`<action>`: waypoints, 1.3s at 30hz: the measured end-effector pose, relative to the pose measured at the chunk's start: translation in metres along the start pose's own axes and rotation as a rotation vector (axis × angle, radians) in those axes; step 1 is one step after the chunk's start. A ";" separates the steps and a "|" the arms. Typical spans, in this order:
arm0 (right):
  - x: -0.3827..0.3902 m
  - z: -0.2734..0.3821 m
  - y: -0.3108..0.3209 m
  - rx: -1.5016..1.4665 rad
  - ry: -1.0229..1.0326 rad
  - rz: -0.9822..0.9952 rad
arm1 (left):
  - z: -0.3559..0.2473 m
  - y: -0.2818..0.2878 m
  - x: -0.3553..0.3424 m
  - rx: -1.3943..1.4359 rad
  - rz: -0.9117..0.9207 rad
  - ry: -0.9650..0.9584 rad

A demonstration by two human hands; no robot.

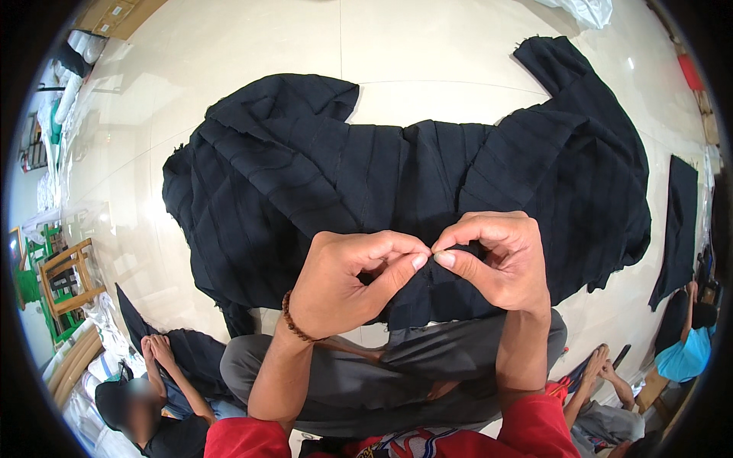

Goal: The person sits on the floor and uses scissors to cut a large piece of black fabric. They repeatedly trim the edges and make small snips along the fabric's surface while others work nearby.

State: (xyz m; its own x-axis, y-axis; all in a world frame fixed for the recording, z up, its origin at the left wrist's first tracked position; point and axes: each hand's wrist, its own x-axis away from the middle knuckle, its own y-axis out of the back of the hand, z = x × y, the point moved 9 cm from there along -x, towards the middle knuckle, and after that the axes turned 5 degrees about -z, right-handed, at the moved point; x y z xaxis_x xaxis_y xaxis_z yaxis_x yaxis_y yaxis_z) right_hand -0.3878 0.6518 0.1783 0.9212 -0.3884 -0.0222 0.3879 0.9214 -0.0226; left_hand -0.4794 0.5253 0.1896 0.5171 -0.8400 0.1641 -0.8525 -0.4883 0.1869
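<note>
A large black cloth [405, 168] with long seams and frayed edges lies bunched on the floor and across my lap. Above its near part, my left hand [359, 275] and my right hand [496, 259] meet, thumb and forefinger of each pinched together. The fingertips almost touch. Whatever is between them is too small to make out. A brown bead bracelet [294, 317] circles my left wrist. My crossed legs in grey trousers [450, 351] lie under the cloth's near edge.
Pale tiles [427, 46] form the floor. People sit working with dark cloth at the lower left and right. A wooden frame [72, 276] stands at the left, above cardboard rolls [76, 366]. Another black cloth strip [676, 229] lies at the far right; white plastic [584, 9] lies at the top.
</note>
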 end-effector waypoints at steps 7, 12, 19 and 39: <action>0.000 -0.002 0.001 0.006 -0.063 -0.027 | 0.003 -0.004 -0.001 -0.019 0.021 -0.012; 0.000 -0.002 0.001 0.035 -0.072 -0.002 | 0.002 -0.006 -0.001 -0.047 0.044 -0.023; 0.001 -0.003 0.002 0.044 -0.069 0.015 | 0.005 -0.008 0.000 -0.062 0.093 -0.002; 0.001 -0.005 0.000 0.000 -0.069 0.012 | 0.003 -0.006 -0.001 -0.030 0.051 -0.008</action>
State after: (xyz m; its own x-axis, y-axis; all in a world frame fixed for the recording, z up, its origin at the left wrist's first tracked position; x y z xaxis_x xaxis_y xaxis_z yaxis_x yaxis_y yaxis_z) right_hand -0.3871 0.6511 0.1735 0.9256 -0.3756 0.0469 0.3769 0.9260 -0.0225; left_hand -0.4751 0.5285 0.1857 0.4722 -0.8656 0.1669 -0.8750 -0.4373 0.2075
